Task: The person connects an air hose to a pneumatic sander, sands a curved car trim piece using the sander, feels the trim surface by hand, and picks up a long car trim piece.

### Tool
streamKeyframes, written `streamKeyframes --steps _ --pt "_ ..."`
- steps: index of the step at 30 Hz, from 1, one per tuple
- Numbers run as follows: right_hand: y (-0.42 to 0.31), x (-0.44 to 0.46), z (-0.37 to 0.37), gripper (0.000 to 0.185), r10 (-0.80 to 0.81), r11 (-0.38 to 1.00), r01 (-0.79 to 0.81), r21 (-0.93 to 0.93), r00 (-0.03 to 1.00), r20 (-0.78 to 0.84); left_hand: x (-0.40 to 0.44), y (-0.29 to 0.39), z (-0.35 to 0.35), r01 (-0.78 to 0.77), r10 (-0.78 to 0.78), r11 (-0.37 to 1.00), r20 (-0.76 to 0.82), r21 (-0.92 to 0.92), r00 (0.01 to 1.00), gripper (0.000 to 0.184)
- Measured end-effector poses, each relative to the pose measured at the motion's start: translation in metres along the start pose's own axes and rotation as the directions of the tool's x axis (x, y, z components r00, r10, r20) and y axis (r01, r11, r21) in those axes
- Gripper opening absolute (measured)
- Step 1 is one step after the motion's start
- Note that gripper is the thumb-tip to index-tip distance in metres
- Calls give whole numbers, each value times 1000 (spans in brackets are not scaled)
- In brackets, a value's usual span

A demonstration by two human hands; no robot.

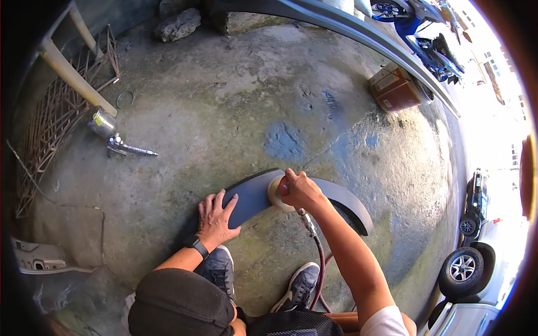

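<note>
A curved dark grey panel (pixel 246 205), shaped like a fender flare, lies on the concrete in front of my shoes. My left hand (pixel 215 219) rests on its left part with the fingers spread. In my right hand (pixel 303 191) is an air sander (pixel 284 186), its red top partly covered by my fingers. The sander's pale round pad (pixel 275 194) is against the middle of the panel. A metal fitting (pixel 306 222) joins the tool to a dark red air hose (pixel 321 259), which runs down between my legs.
A spray gun (pixel 115 134) lies at the left near a metal lattice (pixel 53 137). A long grey strip (pixel 358 38) crosses above a brown bucket (pixel 395 88). Rocks (pixel 178 25) lie at the back. Parked vehicles (pixel 462 269) and a blue motorcycle (pixel 414 33) stand right.
</note>
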State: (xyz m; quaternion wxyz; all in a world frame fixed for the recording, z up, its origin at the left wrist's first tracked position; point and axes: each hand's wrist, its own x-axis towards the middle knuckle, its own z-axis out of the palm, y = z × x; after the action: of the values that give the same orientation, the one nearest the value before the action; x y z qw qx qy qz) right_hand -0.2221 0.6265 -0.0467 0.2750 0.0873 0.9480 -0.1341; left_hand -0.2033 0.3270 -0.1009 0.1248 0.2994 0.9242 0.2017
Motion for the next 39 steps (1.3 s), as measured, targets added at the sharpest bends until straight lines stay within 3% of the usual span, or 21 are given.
streamKeyframes --steps 19,34,39 --pt "-27 15 9 81 -47 999 47 -2 999 25 1 3 -2 5 -5 1000 8 1 1000 93" --pt "-23 14 -1 70 -29 999 29 16 999 26 0 3 -1 10 -10 1000 14 1 1000 93" --pt "-14 9 1 81 -31 999 30 19 999 34 0 1 -1 10 -10 1000 15 -9 1000 92"
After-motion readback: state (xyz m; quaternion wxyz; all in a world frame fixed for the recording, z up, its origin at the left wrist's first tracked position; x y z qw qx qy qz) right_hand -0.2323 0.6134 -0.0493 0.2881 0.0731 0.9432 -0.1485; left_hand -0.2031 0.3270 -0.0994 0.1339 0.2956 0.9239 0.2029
